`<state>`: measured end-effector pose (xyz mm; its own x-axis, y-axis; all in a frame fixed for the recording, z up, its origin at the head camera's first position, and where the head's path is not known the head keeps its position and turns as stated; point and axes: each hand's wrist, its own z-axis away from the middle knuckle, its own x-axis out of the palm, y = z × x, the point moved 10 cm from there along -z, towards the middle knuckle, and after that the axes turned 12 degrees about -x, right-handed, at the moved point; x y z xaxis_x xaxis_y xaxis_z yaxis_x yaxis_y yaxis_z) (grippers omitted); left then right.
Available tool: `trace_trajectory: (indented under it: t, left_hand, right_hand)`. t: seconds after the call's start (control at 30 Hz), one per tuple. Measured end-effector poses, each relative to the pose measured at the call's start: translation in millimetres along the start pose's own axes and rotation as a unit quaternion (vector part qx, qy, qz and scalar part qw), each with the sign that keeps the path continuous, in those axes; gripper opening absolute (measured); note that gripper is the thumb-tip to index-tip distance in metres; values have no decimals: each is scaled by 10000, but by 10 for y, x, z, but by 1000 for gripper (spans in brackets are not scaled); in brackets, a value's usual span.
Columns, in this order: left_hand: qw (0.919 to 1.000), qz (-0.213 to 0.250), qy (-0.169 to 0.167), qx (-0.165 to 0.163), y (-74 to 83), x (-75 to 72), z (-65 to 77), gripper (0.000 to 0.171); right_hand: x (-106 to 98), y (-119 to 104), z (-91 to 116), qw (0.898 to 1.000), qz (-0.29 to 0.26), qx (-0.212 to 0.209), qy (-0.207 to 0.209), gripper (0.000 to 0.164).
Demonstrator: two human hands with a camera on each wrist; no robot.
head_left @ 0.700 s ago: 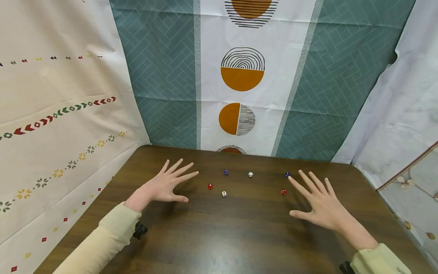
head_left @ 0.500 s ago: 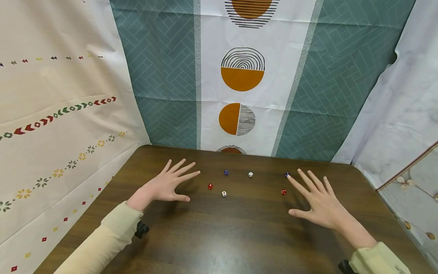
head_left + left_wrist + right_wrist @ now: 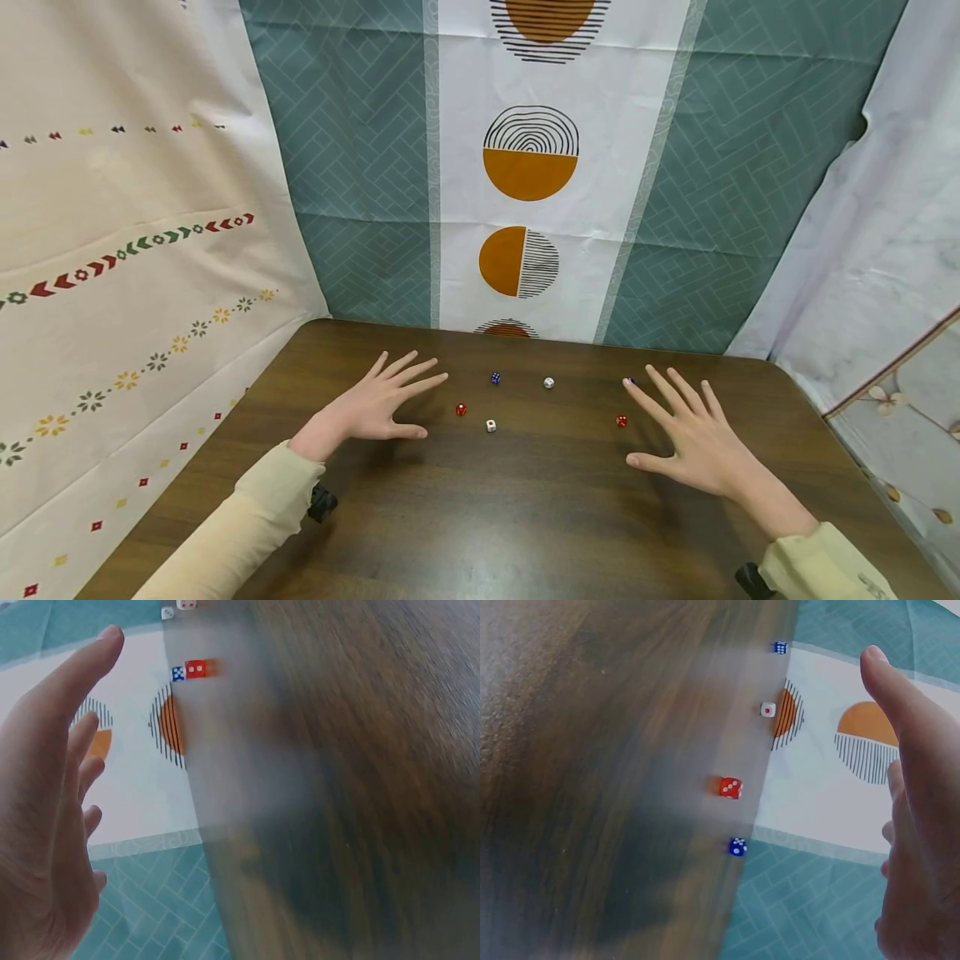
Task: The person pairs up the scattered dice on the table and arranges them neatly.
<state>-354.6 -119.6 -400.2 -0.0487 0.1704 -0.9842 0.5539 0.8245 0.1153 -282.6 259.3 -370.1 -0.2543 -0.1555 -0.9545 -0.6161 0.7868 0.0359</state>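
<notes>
Above the left side of the table my left hand (image 3: pixel 373 406) hovers with fingers spread, holding nothing. Nearest to it on the right are a red die (image 3: pixel 461 409) and a white die (image 3: pixel 491 426), with a blue die (image 3: pixel 496 378) farther back. My right hand (image 3: pixel 697 442) is likewise spread over the right side and holds nothing. Just off its thumb and index finger lies another red die (image 3: pixel 622 421). The index fingertip partly hides a second blue die (image 3: pixel 738 847) in the head view. Between the hands, toward the back, sits a second white die (image 3: pixel 549 383).
The dice lie on a dark brown wooden table (image 3: pixel 480 517). Behind its far edge hangs a teal and white patterned curtain (image 3: pixel 360 183). A cream embroidered cloth (image 3: pixel 135 250) borders the left side, and a pale marbled cloth (image 3: pixel 900 225) the right.
My left hand has drifted slightly to the right. My right hand has shifted a little left and away from me, its index finger now covering more of the blue die. The dice have stayed put.
</notes>
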Motion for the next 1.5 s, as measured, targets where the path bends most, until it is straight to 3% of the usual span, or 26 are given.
trace_trajectory:
  t: [0.37,0.53,0.77,0.97,1.27,1.5]
  left_hand:
    - [9996,119,144,197,192,10,-103,76]
    - [9988,405,180,212,288,32,-161,75]
    - [9943,1043,-219,-27,401,139,-237,78]
    - [9841,1648,-562,-360,473,253,-290,77]
    - [9731,2089,-897,-380,657,415,-361,71]
    - [9680,2308,-934,-301,766,515,-383,63]
  right_hand:
    - [8,-70,-137,9998,-20,-126,131,95]
    - [10,-87,-212,9998,-125,-116,113,93]
    - [43,-128,-300,9995,-244,-147,141,92]
    - [76,-164,-376,9990,-394,-147,145,92]
    - [138,-247,-492,9977,-651,-178,86,92]
    - [163,-325,-559,9966,-777,-257,72,91]
